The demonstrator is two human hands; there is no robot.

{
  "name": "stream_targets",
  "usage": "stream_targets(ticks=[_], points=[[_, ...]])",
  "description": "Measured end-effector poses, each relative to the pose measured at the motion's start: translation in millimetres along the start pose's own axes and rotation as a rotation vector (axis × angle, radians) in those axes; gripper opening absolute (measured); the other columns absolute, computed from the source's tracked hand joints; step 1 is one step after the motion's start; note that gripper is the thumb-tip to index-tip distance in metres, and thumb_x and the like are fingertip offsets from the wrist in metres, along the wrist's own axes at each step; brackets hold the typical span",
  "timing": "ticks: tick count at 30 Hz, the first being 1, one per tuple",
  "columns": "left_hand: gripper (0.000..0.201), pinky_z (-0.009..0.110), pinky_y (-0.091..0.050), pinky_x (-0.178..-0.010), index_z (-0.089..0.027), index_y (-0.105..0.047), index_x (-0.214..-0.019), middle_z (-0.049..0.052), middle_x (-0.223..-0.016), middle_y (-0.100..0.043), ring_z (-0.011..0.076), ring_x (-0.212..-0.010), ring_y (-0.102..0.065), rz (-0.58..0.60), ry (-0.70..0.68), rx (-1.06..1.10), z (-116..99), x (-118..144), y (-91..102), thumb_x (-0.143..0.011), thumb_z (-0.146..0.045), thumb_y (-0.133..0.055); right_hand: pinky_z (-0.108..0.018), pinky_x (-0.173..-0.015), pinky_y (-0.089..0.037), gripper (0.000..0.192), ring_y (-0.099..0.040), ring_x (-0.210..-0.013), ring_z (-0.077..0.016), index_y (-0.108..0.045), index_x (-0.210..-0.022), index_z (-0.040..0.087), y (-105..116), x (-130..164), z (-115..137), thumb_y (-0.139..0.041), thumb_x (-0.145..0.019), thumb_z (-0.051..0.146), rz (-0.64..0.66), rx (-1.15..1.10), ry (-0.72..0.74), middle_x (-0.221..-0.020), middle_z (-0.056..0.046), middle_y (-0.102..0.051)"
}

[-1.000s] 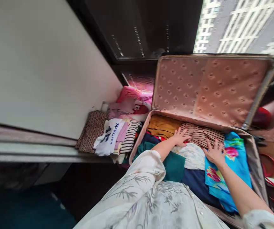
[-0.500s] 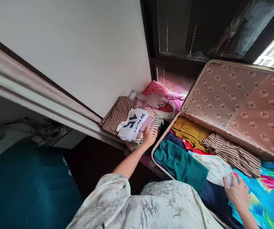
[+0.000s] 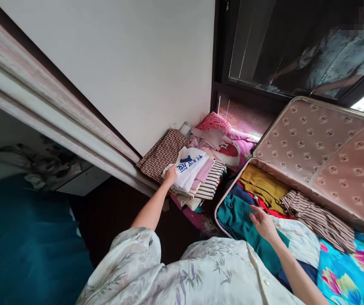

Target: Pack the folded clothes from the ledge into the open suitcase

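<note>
My left hand (image 3: pixel 170 175) is closed on the near edge of a white shirt (image 3: pixel 192 166) with blue lettering, which tops a pile of folded clothes. Under it lie a mauve garment (image 3: pixel 202 174) and a black-and-white striped one (image 3: pixel 213 178). My right hand (image 3: pixel 263 222) holds nothing, its fingers apart above a dark green garment (image 3: pixel 239 212) in the open suitcase (image 3: pixel 219 199). Beside the green piece are a mustard garment (image 3: pixel 263 184), a white patterned one (image 3: pixel 302 237), a brown striped one (image 3: pixel 318 220) and a blue floral one (image 3: pixel 343 275).
The suitcase's pink lined lid (image 3: pixel 331 148) leans back near the dark window (image 3: pixel 274 46). A brown patterned cloth (image 3: pixel 164 154) lies by the white wall (image 3: pixel 121 72). Pink clothes (image 3: pixel 209 140) are heaped in the corner. A teal bed cover (image 3: pixel 32 241) is at left.
My left hand has moved from the striped garment to the white shirt and gripped its edge, creasing it. My right hand has moved left from the floral garment to above the green one.
</note>
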State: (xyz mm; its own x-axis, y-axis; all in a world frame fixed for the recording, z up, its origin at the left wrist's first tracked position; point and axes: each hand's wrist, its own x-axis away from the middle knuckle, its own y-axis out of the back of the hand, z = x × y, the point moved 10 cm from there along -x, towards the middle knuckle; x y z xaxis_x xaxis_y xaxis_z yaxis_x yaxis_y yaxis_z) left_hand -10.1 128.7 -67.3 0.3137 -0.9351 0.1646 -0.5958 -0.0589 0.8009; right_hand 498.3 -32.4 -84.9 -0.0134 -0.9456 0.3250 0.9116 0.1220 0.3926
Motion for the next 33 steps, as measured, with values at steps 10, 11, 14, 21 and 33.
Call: stream_targets(ticks=[10,11,14,21,33], points=[[0.009,0.029,-0.044,-0.077,-0.016,-0.075,-0.085,0.01,-0.086,-0.075,0.026,-0.089,-0.069,0.229,-0.255,-0.111,-66.3,18.5,6.8,-0.083,-0.025,-0.075,-0.046,-0.089,-0.059,0.054,-0.074,-0.086,-0.026,-0.07,-0.109,0.019,-129.7,-45.4,90.6,-0.081,-0.074,0.059,0.321,-0.356,-0.135,-0.092,-0.009,-0.077],[0.011,0.028,-0.043,-0.074,-0.015,-0.074,-0.08,0.009,-0.081,-0.073,0.024,-0.084,-0.068,0.235,-0.285,-0.099,-78.5,31.1,9.6,-0.085,-0.025,-0.072,-0.045,-0.092,-0.059,0.055,-0.075,-0.088,-0.0253,-0.068,-0.111,0.019,-143.5,-44.3,95.2,-0.081,-0.075,0.059,0.364,-0.453,-0.203,-0.097,-0.01,-0.077],[0.015,0.025,-0.042,-0.069,-0.015,-0.07,-0.075,0.004,-0.074,-0.068,0.0179,-0.075,-0.063,0.325,-0.482,-0.018,-122.5,87.7,5.9,-0.086,-0.025,-0.069,-0.044,-0.095,-0.058,0.056,-0.076,-0.095,-0.0243,-0.061,-0.115,0.018,-178.3,-38.3,113.6,-0.072,-0.085,0.064,0.486,-0.747,-0.388,-0.1,-0.012,-0.077],[0.023,0.025,-0.041,-0.065,-0.018,-0.06,-0.069,0.003,-0.077,-0.062,0.0144,-0.067,-0.058,0.657,-0.928,0.031,-173.6,230.6,-40.5,-0.092,-0.017,-0.057,-0.026,-0.058,-0.056,0.021,-0.062,-0.053,-0.014,-0.058,-0.083,0.018,-188.8,-44.3,98.2,-0.079,-0.077,0.021,0.483,-0.731,-0.504,-0.058,0.005,-0.062],[0.025,0.027,-0.046,-0.069,-0.02,-0.072,-0.106,0.005,-0.091,-0.061,0.0182,-0.078,-0.062,0.649,-1.378,-0.259,-275.2,312.7,-101.0,-0.098,-0.016,-0.049,-0.025,-0.066,-0.054,0.043,-0.064,-0.063,-0.0123,-0.063,-0.085,0.017,5.7,16.6,37.1,-0.083,-0.048,0.008,-0.054,-1.213,-0.112,-0.072,0.004,-0.071]])
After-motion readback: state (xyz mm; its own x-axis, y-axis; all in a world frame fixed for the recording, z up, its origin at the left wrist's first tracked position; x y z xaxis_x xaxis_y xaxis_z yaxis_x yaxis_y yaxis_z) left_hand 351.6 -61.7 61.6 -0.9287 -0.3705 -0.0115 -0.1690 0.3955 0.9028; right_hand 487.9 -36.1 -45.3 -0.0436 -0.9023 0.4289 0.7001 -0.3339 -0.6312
